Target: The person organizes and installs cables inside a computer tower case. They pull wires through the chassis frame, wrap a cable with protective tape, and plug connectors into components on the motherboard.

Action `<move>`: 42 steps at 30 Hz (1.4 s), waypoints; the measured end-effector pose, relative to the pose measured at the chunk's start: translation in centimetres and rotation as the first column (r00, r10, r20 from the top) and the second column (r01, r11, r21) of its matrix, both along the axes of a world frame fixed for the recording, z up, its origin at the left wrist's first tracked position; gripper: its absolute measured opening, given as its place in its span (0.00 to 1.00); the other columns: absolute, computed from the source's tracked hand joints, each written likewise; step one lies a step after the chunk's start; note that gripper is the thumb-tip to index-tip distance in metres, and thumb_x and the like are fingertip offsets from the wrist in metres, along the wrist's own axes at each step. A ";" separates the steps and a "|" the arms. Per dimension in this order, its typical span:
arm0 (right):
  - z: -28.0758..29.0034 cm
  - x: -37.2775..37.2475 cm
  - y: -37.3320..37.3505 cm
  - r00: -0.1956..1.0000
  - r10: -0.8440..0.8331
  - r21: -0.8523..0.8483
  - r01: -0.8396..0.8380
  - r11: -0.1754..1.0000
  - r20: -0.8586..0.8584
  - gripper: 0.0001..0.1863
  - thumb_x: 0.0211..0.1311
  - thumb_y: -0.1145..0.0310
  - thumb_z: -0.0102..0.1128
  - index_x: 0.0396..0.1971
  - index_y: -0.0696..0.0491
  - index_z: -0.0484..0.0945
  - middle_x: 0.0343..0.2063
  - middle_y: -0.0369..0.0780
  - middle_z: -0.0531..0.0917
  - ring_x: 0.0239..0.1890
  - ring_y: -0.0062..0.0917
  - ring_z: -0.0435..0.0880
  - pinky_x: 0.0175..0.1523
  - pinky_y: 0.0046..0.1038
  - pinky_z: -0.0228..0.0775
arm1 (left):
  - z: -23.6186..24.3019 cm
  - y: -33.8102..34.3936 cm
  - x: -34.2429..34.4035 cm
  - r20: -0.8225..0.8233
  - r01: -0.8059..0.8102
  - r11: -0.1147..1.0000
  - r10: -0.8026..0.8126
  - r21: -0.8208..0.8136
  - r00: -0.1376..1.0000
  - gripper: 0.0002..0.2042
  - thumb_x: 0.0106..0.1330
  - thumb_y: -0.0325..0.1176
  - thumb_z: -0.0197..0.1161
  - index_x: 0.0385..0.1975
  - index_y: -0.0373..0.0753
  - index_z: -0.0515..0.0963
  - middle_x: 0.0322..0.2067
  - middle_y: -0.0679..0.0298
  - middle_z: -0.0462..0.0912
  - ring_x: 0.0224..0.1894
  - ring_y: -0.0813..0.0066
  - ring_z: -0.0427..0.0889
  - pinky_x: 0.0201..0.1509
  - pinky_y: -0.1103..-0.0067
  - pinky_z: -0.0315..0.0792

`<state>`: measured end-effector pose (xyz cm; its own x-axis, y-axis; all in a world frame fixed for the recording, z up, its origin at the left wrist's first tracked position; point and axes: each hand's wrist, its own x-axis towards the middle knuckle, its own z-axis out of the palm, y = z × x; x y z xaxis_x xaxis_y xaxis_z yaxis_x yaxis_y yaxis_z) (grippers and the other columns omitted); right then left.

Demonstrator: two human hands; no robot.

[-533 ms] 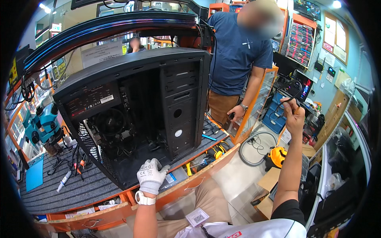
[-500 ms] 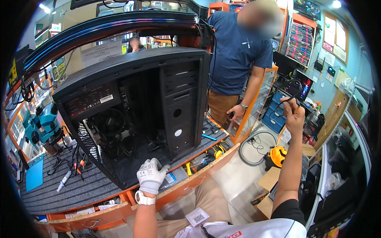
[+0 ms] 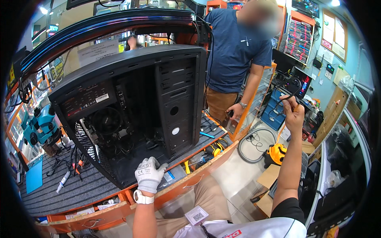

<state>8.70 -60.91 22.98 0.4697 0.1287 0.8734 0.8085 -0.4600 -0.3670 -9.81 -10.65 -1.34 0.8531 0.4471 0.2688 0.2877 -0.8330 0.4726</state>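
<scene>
A black computer tower case [image 3: 174, 119] stands on the bench with its side open toward me. Inside sit a round cooler fan [image 3: 106, 120] and, above it, a power supply [image 3: 87, 97]. My left hand [image 3: 149, 174], in a white glove, is at the case's lower edge, its fingers curled over the rim; the fingertips are partly hidden. My right hand [image 3: 293, 116], ungloved, is raised out to the right, away from the case. Its fingers are closed on a thin black cable [image 3: 293, 95].
A person in a blue shirt [image 3: 234, 51] stands behind the bench's right end. Below the case, an open drawer [image 3: 198, 178] holds tools. At left are a teal microscope [image 3: 39, 127], a syringe [image 3: 63, 181] and a blue sheet [image 3: 34, 175]. A yellow vacuum [image 3: 276, 154] stands on the floor.
The whole view has shifted slightly, and the case appears a little farther left. My left hand remains at the case's lower edge. The right hand keeps its hold on the cable, almost unmoved.
</scene>
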 end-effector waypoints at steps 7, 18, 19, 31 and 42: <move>0.4 0.0 0.2 1.000 0.005 -0.016 -0.005 1.000 0.022 0.10 0.86 0.69 0.65 0.51 0.58 0.91 0.21 0.25 0.71 0.24 0.10 0.65 0.29 0.22 0.55 | 0.1 -0.1 -0.1 0.012 -0.006 1.000 0.006 0.019 1.000 0.21 0.62 0.55 0.82 0.38 0.43 0.88 0.39 0.57 0.90 0.45 0.54 0.91 0.50 0.59 0.83; 0.6 0.0 0.5 1.000 -0.001 -0.014 0.001 1.000 0.021 0.10 0.85 0.69 0.65 0.50 0.59 0.91 0.22 0.25 0.73 0.24 0.10 0.66 0.30 0.22 0.56 | 0.4 -0.1 -0.2 -0.004 -0.008 1.000 0.008 0.000 1.000 0.21 0.62 0.55 0.82 0.37 0.43 0.88 0.40 0.57 0.90 0.45 0.53 0.91 0.50 0.58 0.83; 0.5 0.0 0.6 1.000 0.006 -0.010 -0.006 1.000 0.022 0.10 0.85 0.69 0.65 0.50 0.59 0.91 0.22 0.25 0.73 0.24 0.10 0.66 0.30 0.22 0.56 | 0.3 -0.1 -0.2 -0.005 -0.010 1.000 0.010 0.000 1.000 0.21 0.62 0.55 0.82 0.37 0.43 0.88 0.40 0.57 0.90 0.45 0.53 0.91 0.50 0.58 0.83; -0.1 -0.5 0.8 1.000 0.010 -0.007 -0.010 1.000 -0.024 0.10 0.84 0.68 0.67 0.48 0.60 0.90 0.24 0.27 0.75 0.26 0.11 0.69 0.32 0.22 0.59 | -0.3 0.0 0.0 0.050 0.003 1.000 -0.004 0.021 0.999 0.21 0.62 0.57 0.82 0.36 0.44 0.88 0.38 0.58 0.90 0.44 0.53 0.92 0.49 0.60 0.83; -4.1 3.6 -1.5 0.977 0.175 0.113 -0.162 0.980 -0.122 0.10 0.89 0.62 0.59 0.49 0.54 0.81 0.40 0.37 0.91 0.21 0.06 0.62 0.27 0.16 0.51 | -2.5 -3.4 -23.0 0.657 0.157 0.988 -0.116 -0.004 0.745 0.12 0.67 0.39 0.65 0.36 0.35 0.86 0.39 0.47 0.91 0.46 0.43 0.90 0.63 0.47 0.83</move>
<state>12.27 -62.40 18.86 0.5601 0.1294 0.8183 0.8129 -0.2760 -0.5128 -32.77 -14.06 -3.83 0.5311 0.3715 0.7615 -0.2228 -0.8059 0.5485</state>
